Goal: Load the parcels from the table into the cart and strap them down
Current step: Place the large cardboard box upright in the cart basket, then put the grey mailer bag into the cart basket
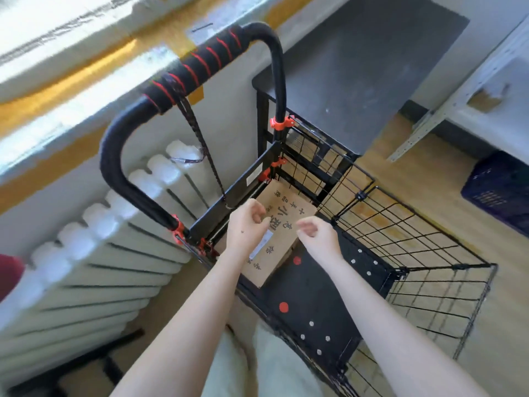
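A brown cardboard parcel (286, 224) with black printed characters and a white label lies flat in the black wire cart (400, 224), against the cart's handle end. My left hand (247, 224) hovers over the parcel's left part, fingers loosely curled, holding nothing. My right hand (316, 233) hangs just right of the parcel with relaxed curled fingers, also holding nothing. A black-and-red braided strap (200, 138) hangs from the foam-padded handle (194, 67) down to the cart's back bar.
A white radiator (100, 253) runs along the wall at left under a windowsill. A dark table (357, 67) stands beyond the cart. A metal shelf frame (446, 110) and a dark blue crate (503, 187) are at right. Wooden floor lies around the cart.
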A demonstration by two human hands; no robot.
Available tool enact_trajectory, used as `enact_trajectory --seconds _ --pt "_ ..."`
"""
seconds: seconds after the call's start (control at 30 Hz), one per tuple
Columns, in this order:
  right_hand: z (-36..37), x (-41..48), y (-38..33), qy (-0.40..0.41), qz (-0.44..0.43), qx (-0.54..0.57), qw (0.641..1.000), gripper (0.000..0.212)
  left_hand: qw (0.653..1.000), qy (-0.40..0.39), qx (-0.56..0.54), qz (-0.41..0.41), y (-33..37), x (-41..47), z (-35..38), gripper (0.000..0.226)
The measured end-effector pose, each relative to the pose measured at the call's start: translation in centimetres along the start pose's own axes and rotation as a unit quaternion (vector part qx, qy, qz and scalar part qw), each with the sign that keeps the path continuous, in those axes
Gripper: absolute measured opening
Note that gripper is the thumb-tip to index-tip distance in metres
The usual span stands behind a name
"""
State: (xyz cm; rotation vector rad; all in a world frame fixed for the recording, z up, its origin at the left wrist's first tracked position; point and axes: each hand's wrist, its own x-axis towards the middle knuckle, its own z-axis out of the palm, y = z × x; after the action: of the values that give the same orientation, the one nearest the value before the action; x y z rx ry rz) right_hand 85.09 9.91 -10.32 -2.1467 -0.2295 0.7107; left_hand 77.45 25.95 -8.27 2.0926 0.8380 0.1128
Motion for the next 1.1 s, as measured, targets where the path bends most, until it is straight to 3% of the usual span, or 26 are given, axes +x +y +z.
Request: enact_trajectory --seconds 0.17,0.37,0.5,0.63,1.1 --pt "-1.5 -3.6 -4.1 -0.056 -0.027 -0.008 0.998 0.016 0.998 0.054 -0.034 -0.013 2.6 -4.5 -3.2 0.015" --pt "-1.6 -9.6 -7.3 -0.116 -0.092 -0.082 0.986 0.011 0.998 0.065 -0.011 -0.026 3.7 -11.0 -8.2 0.009" --pt "-1.9 -14.7 -8.4 -0.124 -0.152 -0.126 0.972 0.011 0.994 0.103 -0.001 -0.022 3.8 -16.9 -10.8 0.006" --pt "-1.8 -20.5 -9.5 -0.126 -0.208 -0.097 0.965 0.014 0.991 0.130 -0.012 -0.015 3.7 -22.9 -12.1 0.007" --pt "2.4 -34.2 -12.6 -0.259 -0.367 -0.088 0.889 0.013 0.956 0.285 -0.015 -0.066 1.6 -40.4 -17.1 0.005"
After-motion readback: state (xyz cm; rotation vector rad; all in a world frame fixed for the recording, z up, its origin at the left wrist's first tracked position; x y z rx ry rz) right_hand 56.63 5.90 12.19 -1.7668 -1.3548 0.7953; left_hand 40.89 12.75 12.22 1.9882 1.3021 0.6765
